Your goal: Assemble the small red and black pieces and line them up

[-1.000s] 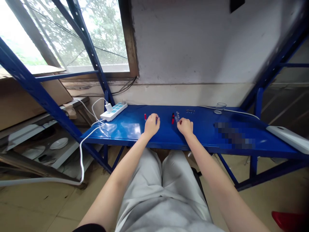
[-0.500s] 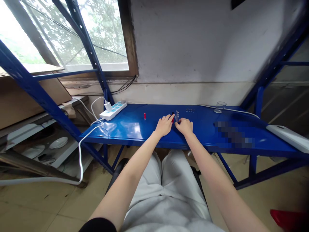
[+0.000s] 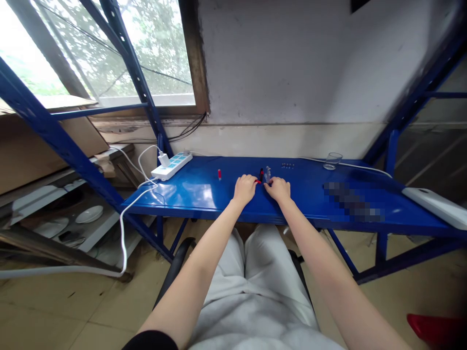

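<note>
My left hand (image 3: 245, 188) is closed on the red end of a small red-and-black piece (image 3: 261, 174), whose black part points away from me. Just to the right, my right hand (image 3: 279, 188) has its fingers curled at the base of a small clear, bluish plastic piece (image 3: 268, 173). The two pieces are side by side with a narrow gap between them. Both hands rest low over the blue table (image 3: 233, 165). Further left stands a little red-topped piece (image 3: 219, 174) with a pale lower end. Behind my right hand, several tiny pale parts (image 3: 287, 166) lie in rows.
A white power strip (image 3: 172, 166) with a plug and cable lies at the table's left end. A clear glass (image 3: 332, 161) stands at the back right. A blurred dark object (image 3: 352, 201) and a white device (image 3: 436, 206) lie on the right.
My left hand has drawn slightly left and its fingers have curled in, exposing more of the red-and-black piece, whose red end has turned towards it. My right hand has barely moved.
</note>
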A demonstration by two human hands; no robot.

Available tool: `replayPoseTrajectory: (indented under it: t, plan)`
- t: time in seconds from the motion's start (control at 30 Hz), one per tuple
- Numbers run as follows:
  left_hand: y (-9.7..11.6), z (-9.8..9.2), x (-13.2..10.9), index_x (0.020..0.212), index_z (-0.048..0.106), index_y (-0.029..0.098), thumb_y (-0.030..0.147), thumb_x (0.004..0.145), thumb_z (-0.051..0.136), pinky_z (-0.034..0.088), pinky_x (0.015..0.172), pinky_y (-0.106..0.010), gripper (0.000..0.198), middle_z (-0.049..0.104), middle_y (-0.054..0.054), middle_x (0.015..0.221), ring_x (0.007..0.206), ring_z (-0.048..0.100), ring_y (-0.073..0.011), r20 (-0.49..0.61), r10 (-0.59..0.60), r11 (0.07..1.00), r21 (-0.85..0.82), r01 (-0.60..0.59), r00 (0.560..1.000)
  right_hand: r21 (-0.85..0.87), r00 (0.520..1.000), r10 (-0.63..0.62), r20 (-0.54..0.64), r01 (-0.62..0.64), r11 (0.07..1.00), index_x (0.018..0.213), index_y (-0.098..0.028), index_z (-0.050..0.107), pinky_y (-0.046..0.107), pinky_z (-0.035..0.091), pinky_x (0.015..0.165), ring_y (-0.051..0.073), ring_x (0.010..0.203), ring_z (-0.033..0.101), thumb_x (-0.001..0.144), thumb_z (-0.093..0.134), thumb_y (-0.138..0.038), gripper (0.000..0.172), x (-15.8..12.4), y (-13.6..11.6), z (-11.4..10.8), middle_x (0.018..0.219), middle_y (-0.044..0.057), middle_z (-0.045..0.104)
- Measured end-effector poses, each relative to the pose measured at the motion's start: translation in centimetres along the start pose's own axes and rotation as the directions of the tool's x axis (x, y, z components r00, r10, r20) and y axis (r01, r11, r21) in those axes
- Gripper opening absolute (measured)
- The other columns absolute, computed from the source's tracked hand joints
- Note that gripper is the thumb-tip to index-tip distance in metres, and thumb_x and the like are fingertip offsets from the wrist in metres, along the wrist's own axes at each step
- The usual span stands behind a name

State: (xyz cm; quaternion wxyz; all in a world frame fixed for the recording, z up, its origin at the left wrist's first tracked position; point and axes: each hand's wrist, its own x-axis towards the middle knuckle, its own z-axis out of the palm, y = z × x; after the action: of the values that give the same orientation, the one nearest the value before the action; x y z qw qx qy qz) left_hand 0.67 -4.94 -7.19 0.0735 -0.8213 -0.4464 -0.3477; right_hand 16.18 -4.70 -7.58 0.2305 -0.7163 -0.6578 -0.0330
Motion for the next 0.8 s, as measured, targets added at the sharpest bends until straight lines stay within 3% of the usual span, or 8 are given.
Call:
replayPoseTrajectory:
  t: [0.17, 0.4, 0.6, 0.8]
  plan:
    - [-0.6, -0.4, -0.5, 0.095, 0.061, 0.017, 0.027, 0.087, 0.042, 0.042, 0.078, -0.033, 0.022, 0.063, -0.007, 0.091, 0.085, 0.054, -0.0177, -0.169, -0.103, 0.972, -0.225, 0.063, 0.98, 0.006, 1.0, -0.003, 0.006, 0.003, 1.0, 0.087, -0.017, 0.061, 0.033, 0.033, 0.072, 0.023, 0.089, 0.055, 0.08, 0.047, -0.038, 0.026, 0.3, 0.2, 0.4, 0.093, 0.009, 0.065]
    - [-1.0, -0.5, -0.4, 0.091, 0.063, 0.018, 0.028, 0.082, 0.052, 0.045, 0.075, -0.029, 0.017, 0.063, -0.004, 0.08, 0.076, 0.054, -0.0145, -0.214, -0.274, 0.898, -0.405, 0.171, 0.938, 0.007, 0.999, -0.043, 0.021, 0.043, 0.999, 0.084, -0.019, 0.06, 0.03, 0.03, 0.069, 0.02, 0.081, 0.056, 0.082, 0.045, -0.032, 0.02, 0.1, 0.1, 0.0, 0.085, 0.006, 0.065]
    - [-1.1, -0.4, -0.4, 0.09, 0.064, 0.018, 0.029, 0.082, 0.052, 0.045, 0.075, -0.029, 0.018, 0.064, -0.004, 0.08, 0.075, 0.055, -0.0138, -0.221, -0.257, 0.897, -0.417, 0.147, 0.941, -0.067, 0.962, -0.272, 0.021, 0.273, 0.96, 0.078, -0.017, 0.059, 0.03, 0.027, 0.068, 0.019, 0.077, 0.054, 0.083, 0.044, -0.028, 0.018, -0.4, -0.9, -0.5, 0.079, 0.007, 0.064]
    - [-1.2, -0.4, -0.4, 0.09, 0.064, 0.019, 0.029, 0.082, 0.051, 0.046, 0.075, -0.029, 0.018, 0.064, -0.005, 0.082, 0.077, 0.056, -0.0143, -0.225, -0.264, 0.895, -0.421, 0.15, 0.938, -0.132, 0.942, -0.335, 0.031, 0.336, 0.933, 0.076, -0.017, 0.057, 0.03, 0.026, 0.067, 0.019, 0.074, 0.054, 0.083, 0.043, -0.026, 0.018, -0.4, -1.1, -0.3, 0.077, 0.007, 0.064]
